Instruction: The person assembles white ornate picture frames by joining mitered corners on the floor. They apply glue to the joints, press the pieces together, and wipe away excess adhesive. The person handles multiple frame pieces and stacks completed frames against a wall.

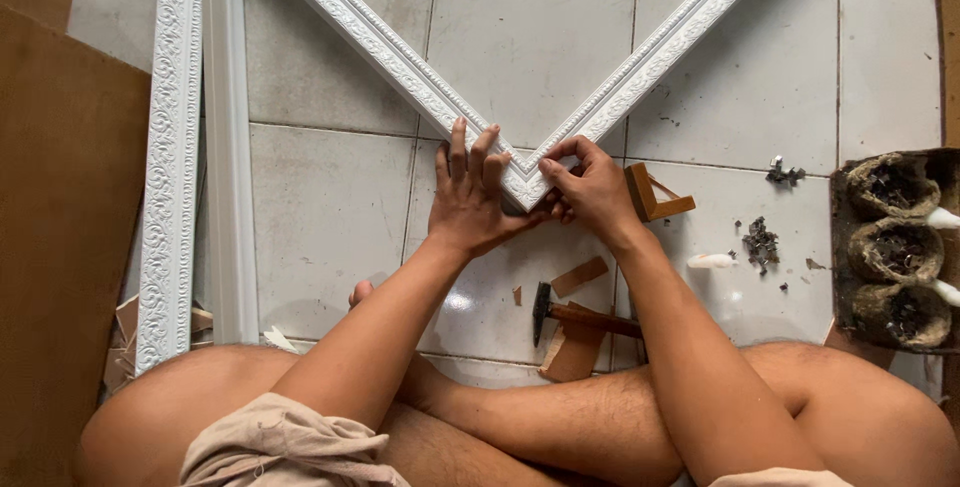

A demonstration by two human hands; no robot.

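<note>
Person seated cross-legged on a pale tiled floor point(330, 217), viewed from above.

Work piece: two lengths of white ornate frame moulding point(400, 57) meet in a mitred corner point(524, 185), forming a V that opens toward the far side. The corner lies on the floor just beyond the crossed legs, near the middle of the view.

Left hand point(468, 192): laid flat on the left arm of the moulding at the corner, fingers together and extended, pressing down on the strip. It grips nothing; the palm rests on the wood.

Right hand point(590, 187): on the right side of the corner, fingers curled and pinched together at the joint. Fingertips touch the moulding at the mitre. Whether something small sits between the fingertips cannot be told.

Surroundings:
- A hammer point(580, 317) with wooden handle lies on the floor near the right forearm, head toward the left.
- Small wooden offcuts point(580, 275) lie near the hammer.
- A small wooden bracket point(655, 197) lies just right of the right hand.
- Piles of small dark metal pieces point(760, 242) lie farther right on the tiles.
- A tray point(838, 247) with three fibrous cups stands at the right edge.
- Two more white moulding strips point(175, 147) lie at the left, running near to far, beside brown board point(60, 227).
</note>
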